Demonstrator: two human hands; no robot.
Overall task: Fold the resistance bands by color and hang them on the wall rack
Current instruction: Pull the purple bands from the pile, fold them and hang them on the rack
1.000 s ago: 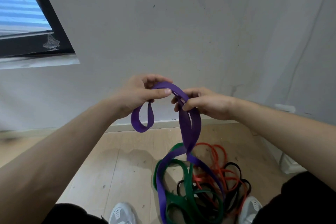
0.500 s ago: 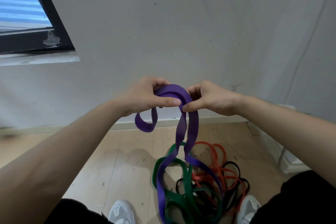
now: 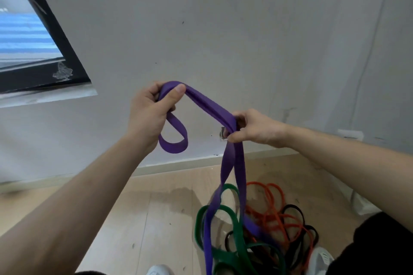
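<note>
A purple resistance band (image 3: pixel 207 105) is stretched between both hands in front of the wall. My left hand (image 3: pixel 149 114) pinches a folded end at the upper left, and a short loop hangs below it. My right hand (image 3: pixel 252 127) grips the doubled band lower right; two strands drop from it to the floor pile. In that pile lie a green band (image 3: pixel 237 250), orange bands (image 3: pixel 272 214) and black bands (image 3: pixel 297 219), tangled together. No wall rack is in view.
A white wall (image 3: pixel 223 40) faces me with a dark-framed window (image 3: pixel 44 51) at the upper left. Wooden floor (image 3: pixel 134 219) lies below, with a skirting board along the wall. White shoes (image 3: pixel 158 271) show at the bottom edge.
My hands have drawn apart: the left rose and moved left, the right moved right and down. The band section between them is now pulled straight, and the hanging strands shifted right.
</note>
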